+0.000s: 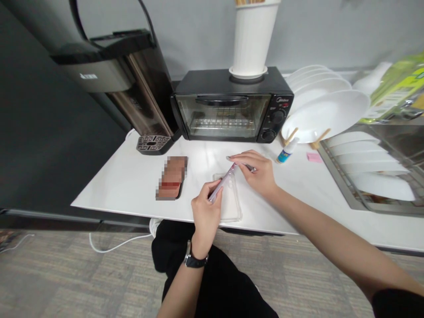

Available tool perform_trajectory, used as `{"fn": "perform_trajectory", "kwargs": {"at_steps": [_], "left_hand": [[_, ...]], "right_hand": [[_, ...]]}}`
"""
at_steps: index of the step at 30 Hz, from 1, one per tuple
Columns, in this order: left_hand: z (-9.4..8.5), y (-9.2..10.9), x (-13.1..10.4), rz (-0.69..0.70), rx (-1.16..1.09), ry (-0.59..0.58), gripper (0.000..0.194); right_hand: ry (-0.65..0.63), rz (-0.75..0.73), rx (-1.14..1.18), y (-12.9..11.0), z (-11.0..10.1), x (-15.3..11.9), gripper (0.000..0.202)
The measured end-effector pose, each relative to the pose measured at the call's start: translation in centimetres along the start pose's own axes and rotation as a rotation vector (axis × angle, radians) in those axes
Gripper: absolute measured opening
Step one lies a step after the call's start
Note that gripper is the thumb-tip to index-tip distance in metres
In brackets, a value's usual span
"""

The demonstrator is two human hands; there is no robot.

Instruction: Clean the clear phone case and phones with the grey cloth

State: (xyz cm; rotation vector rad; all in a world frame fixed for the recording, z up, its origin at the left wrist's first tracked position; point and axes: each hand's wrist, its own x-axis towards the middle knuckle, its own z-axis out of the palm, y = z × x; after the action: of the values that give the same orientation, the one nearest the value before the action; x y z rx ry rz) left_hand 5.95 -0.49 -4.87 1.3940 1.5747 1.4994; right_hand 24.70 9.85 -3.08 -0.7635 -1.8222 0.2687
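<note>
My left hand (pixel 207 205) grips the lower end of a slim lilac phone (pixel 222 182), which is tilted and seen nearly edge-on. At the phone's upper end is my right hand (pixel 256 170), its fingers closed round a thin, greyish thing (pixel 249 167) mostly hidden by them; its kind cannot be made out. Under the phone, a clear phone case (pixel 232 205) lies flat on the white counter (pixel 129 185). Off to the left lies another phone-shaped object (pixel 172 178), its reddish-brown face blurred by pixels.
A black toaster oven (pixel 228 84) stands at the back, with a white cup (pixel 253 39) on top. A tall drink dispenser (pixel 132 88) is at left. On the right are a small bottle (pixel 287 151), a pink slip (pixel 314 157), white plates (pixel 327 110) and a sink (pixel 351 185).
</note>
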Motion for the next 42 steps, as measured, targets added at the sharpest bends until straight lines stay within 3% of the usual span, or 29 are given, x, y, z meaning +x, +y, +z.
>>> {"fn": "perform_trajectory", "kwargs": {"at_steps": [8, 12, 16, 21, 25, 29, 36, 39, 42], "left_hand": [[0.7, 0.2, 0.1, -0.056, -0.105, 0.06, 0.027], [0.4, 0.0, 0.1, -0.014, 0.003, 0.034, 0.018], [0.1, -0.2, 0.0, 0.047, 0.008, -0.034, 0.028], [0.5, -0.3, -0.2, 0.021, 0.044, 0.044, 0.019], [0.7, -0.4, -0.4, -0.007, -0.025, 0.058, 0.027], [0.6, -0.6, -0.5, -0.01, -0.013, 0.052, 0.026], [0.5, -0.4, -0.6, -0.034, -0.015, 0.051, 0.025], [0.3, -0.3, -0.6, -0.002, 0.065, 0.043, 0.018], [0.0, -0.3, -0.6, 0.079, 0.096, 0.002, 0.028]], "right_hand": [[-0.07, -0.195, 0.084, -2.1, 1.0, -0.8, 0.028], [-0.188, -0.318, 0.185, -3.9, 1.9, -2.0, 0.054], [-0.318, -0.411, 0.224, -4.7, 2.1, -2.9, 0.072], [-0.234, -0.44, 0.11, -2.7, 1.2, -1.9, 0.055], [-0.099, -0.315, -0.019, -0.1, 0.1, -0.6, 0.038], [-0.046, -0.216, -0.082, 1.4, -0.5, -0.1, 0.029], [-0.057, -0.228, 0.012, -0.9, 0.9, -1.0, 0.037], [-0.172, -0.329, 0.094, -2.3, 1.5, -2.0, 0.056], [-0.287, -0.501, 0.107, -3.1, 1.4, -2.8, 0.062]]}}
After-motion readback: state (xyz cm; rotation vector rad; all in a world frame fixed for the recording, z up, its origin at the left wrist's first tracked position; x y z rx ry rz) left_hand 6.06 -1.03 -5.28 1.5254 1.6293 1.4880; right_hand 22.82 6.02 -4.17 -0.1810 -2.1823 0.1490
